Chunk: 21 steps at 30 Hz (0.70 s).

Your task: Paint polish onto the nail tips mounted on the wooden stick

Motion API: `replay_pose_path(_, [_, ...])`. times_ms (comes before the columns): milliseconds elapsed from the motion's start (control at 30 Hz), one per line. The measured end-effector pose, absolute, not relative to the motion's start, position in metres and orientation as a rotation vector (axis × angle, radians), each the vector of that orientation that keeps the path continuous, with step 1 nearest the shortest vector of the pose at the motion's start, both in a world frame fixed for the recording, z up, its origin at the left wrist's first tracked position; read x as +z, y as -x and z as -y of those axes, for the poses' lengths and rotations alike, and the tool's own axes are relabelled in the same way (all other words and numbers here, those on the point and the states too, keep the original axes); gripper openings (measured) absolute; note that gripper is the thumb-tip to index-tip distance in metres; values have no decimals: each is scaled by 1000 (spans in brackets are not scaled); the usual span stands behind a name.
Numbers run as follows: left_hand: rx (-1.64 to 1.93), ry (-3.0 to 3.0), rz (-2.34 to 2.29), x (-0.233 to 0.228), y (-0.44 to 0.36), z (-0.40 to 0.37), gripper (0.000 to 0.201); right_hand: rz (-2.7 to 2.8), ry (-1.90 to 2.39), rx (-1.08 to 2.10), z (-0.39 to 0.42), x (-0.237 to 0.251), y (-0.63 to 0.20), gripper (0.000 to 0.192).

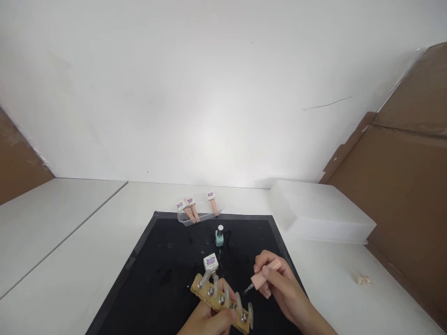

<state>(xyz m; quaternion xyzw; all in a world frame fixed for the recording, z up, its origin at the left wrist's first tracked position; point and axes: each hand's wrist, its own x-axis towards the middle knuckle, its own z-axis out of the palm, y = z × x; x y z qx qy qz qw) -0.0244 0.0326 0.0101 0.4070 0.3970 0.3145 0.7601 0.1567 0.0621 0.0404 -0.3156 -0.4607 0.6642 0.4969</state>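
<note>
Near us on the black mat (164, 279), our left hand (206, 321) grips a wooden nail holder (220, 298) — our right hand (279, 284) pinches a polish brush (261, 278).

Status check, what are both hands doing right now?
Left hand gripping nail-tip holder. Right hand holding polish brush beside it. Teal bottle open behind.

left hand (206, 321): cut off by the bottom edge
cube label (211, 261): print too small to read
brush tip (247, 291): tiny, blurred
</note>
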Motion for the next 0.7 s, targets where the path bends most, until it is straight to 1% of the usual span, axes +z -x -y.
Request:
replay_pose_path(267, [668, -835, -939, 17, 24, -34, 21, 927, 705, 1715, -58, 24, -156, 27])
replay_pose_path(400, [685, -814, -925, 17, 22, -35, 23, 851, 665, 1734, -57, 23, -159, 28])
replay_pose_path(567, [671, -799, -941, 15, 23, -36, 26, 985, 735, 1654, -56, 25, -161, 32])
replay_pose_path(700, [693, -813, -917, 15, 24, -36, 26, 1145, 831, 1605, -55, 26, -163, 39])
